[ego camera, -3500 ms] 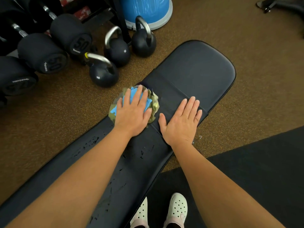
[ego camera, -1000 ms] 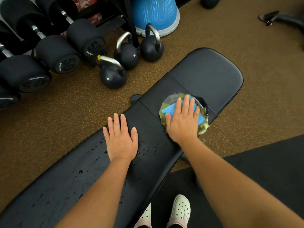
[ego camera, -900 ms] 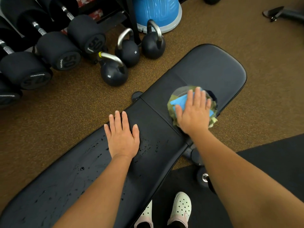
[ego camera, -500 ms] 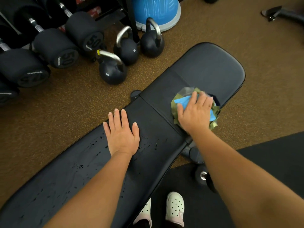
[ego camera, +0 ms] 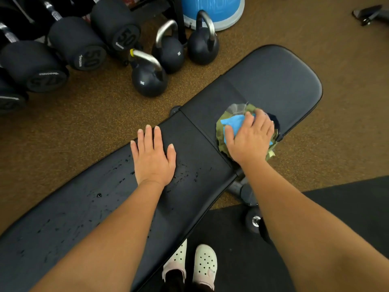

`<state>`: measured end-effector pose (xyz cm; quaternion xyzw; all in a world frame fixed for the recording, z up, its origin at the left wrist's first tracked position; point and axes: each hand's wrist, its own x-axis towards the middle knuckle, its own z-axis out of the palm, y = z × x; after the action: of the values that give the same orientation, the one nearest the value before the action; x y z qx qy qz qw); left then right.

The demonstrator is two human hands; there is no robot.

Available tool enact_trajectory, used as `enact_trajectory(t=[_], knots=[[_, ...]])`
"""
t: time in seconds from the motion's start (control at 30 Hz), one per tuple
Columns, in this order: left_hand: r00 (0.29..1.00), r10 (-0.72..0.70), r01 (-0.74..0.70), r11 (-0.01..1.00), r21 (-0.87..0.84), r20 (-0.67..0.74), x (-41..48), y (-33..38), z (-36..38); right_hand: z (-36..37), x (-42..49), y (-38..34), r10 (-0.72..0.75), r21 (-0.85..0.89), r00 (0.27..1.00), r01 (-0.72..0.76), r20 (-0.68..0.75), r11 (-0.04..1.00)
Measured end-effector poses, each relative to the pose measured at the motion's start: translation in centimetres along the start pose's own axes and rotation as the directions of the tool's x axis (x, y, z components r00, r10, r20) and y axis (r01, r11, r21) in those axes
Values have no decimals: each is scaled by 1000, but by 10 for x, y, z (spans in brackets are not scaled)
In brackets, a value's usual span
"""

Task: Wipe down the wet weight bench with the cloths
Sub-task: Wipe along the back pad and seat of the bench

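Observation:
The black padded weight bench (ego camera: 280, 81) runs diagonally from lower left to upper right. Water droplets (ego camera: 99, 194) speckle its long pad on the lower left. A bundle of cloths (ego camera: 233, 121), green, blue and grey, lies on the seat pad just past the seam. My right hand (ego camera: 250, 138) presses on the bundle with fingers curled into it. My left hand (ego camera: 152, 157) lies flat, fingers apart, on the long pad beside the seam, holding nothing.
Three black kettlebells (ego camera: 148, 79) stand on the brown floor left of the bench, with large dumbbells (ego camera: 77, 45) behind them and a blue balance dome (ego camera: 212, 11) at the top. Bench wheels (ego camera: 252, 220) and my white clogs (ego camera: 204, 264) are near the black mat.
The cloths passed from my left hand to my right, across the seam onto the seat pad. My right fingers have curled into the bundle. My left hand now rests flat on the long pad.

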<state>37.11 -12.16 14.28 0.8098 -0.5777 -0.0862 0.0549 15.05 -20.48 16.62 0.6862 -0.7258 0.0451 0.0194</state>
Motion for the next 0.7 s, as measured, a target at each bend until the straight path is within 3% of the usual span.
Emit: enact_trajectory(t=[0.13,0.23,0.37,0.5,0.6,0.7], knots=[[1000,-3,3,1000,-9,-6,0,0,-1,-5,-21,-24,287,80,955,-292,74,953],[1000,-9,9,1000,-23,-7,-1,-1,1,-5,-45,-40,161,56,976,-170,144,984],[1000,-4,4,1000,-22,-13,0,-2,1,-2,-24,-24,28,0,992,-28,122,1000],[1000,5,-5,1000,-27,-19,-1,-4,1,-6,-1,-11,196,36,975,-201,107,979],[1000,9,-10,1000,-29,-24,0,-3,0,-7,-20,-23,369,103,918,-385,147,917],[1000,8,-8,999,-42,-20,0,-4,0,-6,-42,-42,388,80,893,-415,227,907]])
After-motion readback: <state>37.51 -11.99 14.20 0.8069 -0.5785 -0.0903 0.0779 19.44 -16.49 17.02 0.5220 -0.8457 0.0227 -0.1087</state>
